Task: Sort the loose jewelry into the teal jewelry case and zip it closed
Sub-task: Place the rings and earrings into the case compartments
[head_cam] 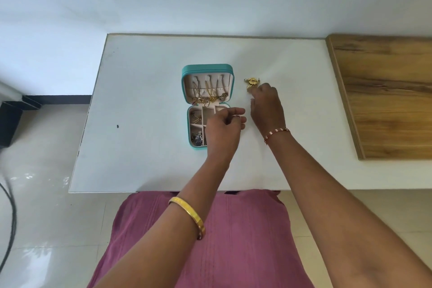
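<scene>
The teal jewelry case lies open in the middle of the white table. Gold chains hang in its raised lid, and small pieces sit in the left compartments of its tray. My left hand hovers over the right side of the tray with relaxed fingers pointing right; nothing shows in it. A small pile of loose gold jewelry lies on the table just right of the lid. My right hand reaches to it, and its curled fingertips pinch the pile's near edge.
A wooden board lies on the table's right end. The table's left edge drops to a tiled floor with a black cable. A wall stands behind the table. My lap in pink cloth is below the front edge.
</scene>
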